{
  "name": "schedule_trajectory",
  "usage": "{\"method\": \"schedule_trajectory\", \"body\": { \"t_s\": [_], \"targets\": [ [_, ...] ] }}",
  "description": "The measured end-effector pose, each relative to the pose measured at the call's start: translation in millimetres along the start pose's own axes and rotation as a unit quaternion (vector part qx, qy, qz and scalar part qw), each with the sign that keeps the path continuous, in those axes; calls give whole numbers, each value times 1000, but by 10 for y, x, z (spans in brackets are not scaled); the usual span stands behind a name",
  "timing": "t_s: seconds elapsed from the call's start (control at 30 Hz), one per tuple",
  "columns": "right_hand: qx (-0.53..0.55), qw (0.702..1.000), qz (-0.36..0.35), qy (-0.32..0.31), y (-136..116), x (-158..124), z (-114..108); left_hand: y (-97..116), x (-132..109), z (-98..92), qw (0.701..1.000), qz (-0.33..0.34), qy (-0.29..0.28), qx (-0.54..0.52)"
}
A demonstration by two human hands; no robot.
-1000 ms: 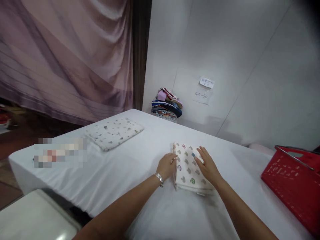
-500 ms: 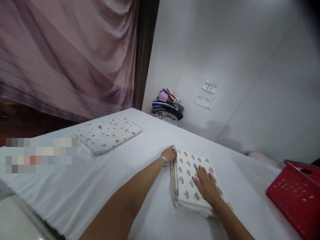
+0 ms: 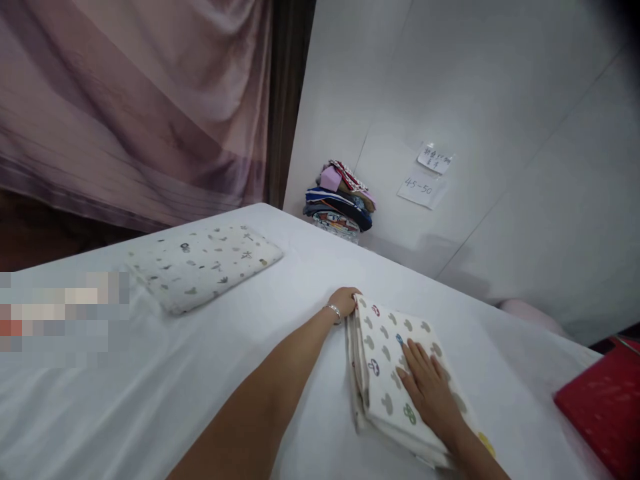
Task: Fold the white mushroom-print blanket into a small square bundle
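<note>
A folded white cloth with grey and coloured mushroom prints [image 3: 385, 347] lies on the white-covered table [image 3: 280, 280]. My left hand [image 3: 344, 301], a bracelet on its wrist, is curled around the cloth's far left corner and grips it. My right hand [image 3: 430, 390] lies flat on top of the cloth, fingers stretched out, pressing it down.
A second folded white cloth with small prints [image 3: 200, 263] lies at the table's far left. A stack of coloured folded fabrics [image 3: 340, 200] sits against the white wall under two paper notes [image 3: 425, 177]. A red basket [image 3: 605, 407] stands at the right edge. A pink curtain hangs at the left.
My left hand slid from the cloth's left edge up to its far left corner and curled onto it. My right hand moved toward the near end of the cloth. The view shifted left.
</note>
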State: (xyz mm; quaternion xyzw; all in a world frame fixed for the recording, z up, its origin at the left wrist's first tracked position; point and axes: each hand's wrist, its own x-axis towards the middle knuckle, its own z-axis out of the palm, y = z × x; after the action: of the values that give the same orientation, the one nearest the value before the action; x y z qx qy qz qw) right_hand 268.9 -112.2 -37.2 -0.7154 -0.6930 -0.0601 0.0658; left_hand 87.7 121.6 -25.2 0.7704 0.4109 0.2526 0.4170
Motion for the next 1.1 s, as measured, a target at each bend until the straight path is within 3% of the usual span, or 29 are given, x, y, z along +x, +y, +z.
{"method": "schedule_trajectory", "body": {
  "t_s": [0.3,0.47,0.57,0.67,0.77,0.83,0.9,0.97,1.03,1.1],
  "targets": [
    [0,1000,0,3,-32,6,-20,-28,-10,-106,999,24,-22,4],
    [9,1000,17,-5,-62,41,-50,294,-268,-174,998,36,27,38],
    [15,1000,24,-11,-115,55,-81,647,-593,29,986,146,17,82],
    [41,998,35,-26,-170,62,-131,834,-925,346,946,268,-22,182],
    [129,989,57,-47,-126,116,-232,748,-1109,576,932,252,-69,252],
    [264,958,104,-38,12,204,-343,640,-1123,625,928,236,-92,273],
    [400,895,198,6,234,326,-476,594,-1085,604,924,231,-110,285],
    [462,839,282,52,491,456,-585,653,-1048,562,921,208,-145,296],
    [471,820,319,62,720,567,-621,793,-1051,554,918,176,-179,306],
    [483,810,329,40,877,653,-564,941,-1104,610,915,188,-190,303]
  ]
}}
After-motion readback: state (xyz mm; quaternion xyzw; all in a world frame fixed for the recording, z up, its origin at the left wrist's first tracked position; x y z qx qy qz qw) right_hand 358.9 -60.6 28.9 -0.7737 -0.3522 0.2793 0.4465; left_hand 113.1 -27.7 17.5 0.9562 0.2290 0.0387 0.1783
